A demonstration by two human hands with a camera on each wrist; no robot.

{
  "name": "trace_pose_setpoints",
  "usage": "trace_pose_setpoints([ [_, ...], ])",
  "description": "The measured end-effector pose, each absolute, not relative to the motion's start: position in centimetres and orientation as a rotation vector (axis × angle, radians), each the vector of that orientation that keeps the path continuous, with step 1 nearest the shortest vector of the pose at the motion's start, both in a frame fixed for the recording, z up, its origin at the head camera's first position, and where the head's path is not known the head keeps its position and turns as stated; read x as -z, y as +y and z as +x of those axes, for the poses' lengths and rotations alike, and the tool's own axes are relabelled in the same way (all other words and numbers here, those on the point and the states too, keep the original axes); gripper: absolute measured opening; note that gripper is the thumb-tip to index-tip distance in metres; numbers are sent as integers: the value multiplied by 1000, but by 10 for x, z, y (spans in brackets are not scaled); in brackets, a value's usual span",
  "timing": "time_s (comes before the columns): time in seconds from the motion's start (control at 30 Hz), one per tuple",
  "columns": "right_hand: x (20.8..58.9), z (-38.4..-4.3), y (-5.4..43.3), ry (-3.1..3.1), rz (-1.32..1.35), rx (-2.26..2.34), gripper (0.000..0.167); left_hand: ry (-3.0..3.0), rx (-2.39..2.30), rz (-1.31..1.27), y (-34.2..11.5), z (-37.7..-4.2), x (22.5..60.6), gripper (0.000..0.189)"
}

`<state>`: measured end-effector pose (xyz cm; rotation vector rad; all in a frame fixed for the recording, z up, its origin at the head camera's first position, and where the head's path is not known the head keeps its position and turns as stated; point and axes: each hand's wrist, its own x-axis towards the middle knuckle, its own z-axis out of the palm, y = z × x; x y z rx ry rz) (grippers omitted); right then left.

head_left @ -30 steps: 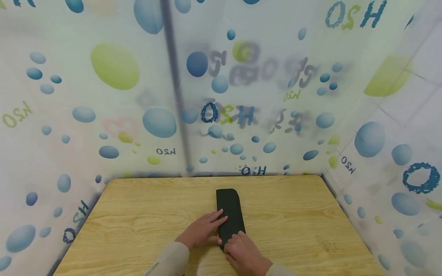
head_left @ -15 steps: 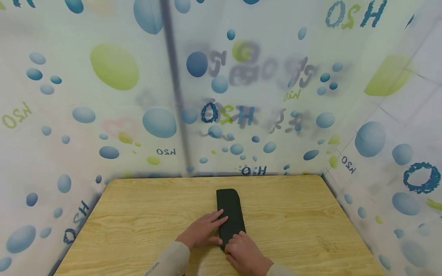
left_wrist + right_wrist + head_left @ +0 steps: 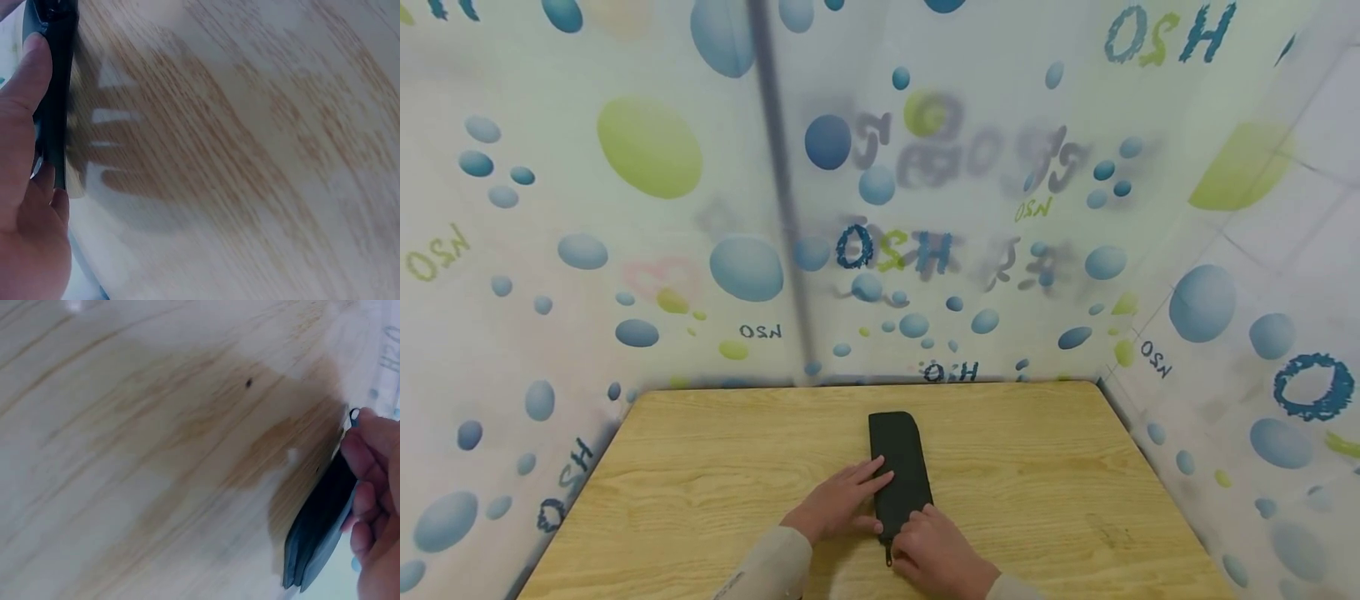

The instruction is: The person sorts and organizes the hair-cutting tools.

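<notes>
A long black zip pencil case (image 3: 901, 467) lies on the wooden table, its rounded corner at the far end. My left hand (image 3: 842, 498) rests on its left side, two fingers straight on top; the thumb (image 3: 36, 72) presses the side near the zip end. At the case's near right corner is my right hand (image 3: 938, 550), fingers curled. A small dark zipper pull (image 3: 888, 555) shows beside that hand's fingertips in the head view. In the right wrist view thumb and forefinger pinch at the small pull loop (image 3: 354, 415), partly covered by them.
The light wooden table (image 3: 715, 450) spreads on both sides of the case. Behind it and to both sides stand white walls (image 3: 880, 200) printed with blue and green drops and letters. Long pale sleeves (image 3: 771, 562) cover my forearms.
My right hand has shifted slightly right and toward me at the case's near end, and the zipper pull shows beside it. The left hand and the case have stayed put.
</notes>
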<state>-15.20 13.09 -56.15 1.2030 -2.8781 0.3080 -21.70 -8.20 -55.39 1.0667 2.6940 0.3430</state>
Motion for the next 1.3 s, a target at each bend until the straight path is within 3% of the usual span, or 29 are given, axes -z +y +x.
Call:
trace_pose_setpoints([
  [0.2, 556, -158, 151, -2827, 1217, -386, 10, 2646, -497, 1014, -84, -215, 549, 76],
  [0.47, 544, -176, 189, -2826, 1042, -383, 7, 2754, -591, 957, -76, -211, 555, 67],
  [1.03, 555, -195, 271, -2881, 677, -290, 5, 2913, -801, 442, -35, -184, 563, 82],
  [1.3, 558, -194, 284, -2938, 440, -268, 18, 2921, -897, 148, -5, -183, 564, 99],
])
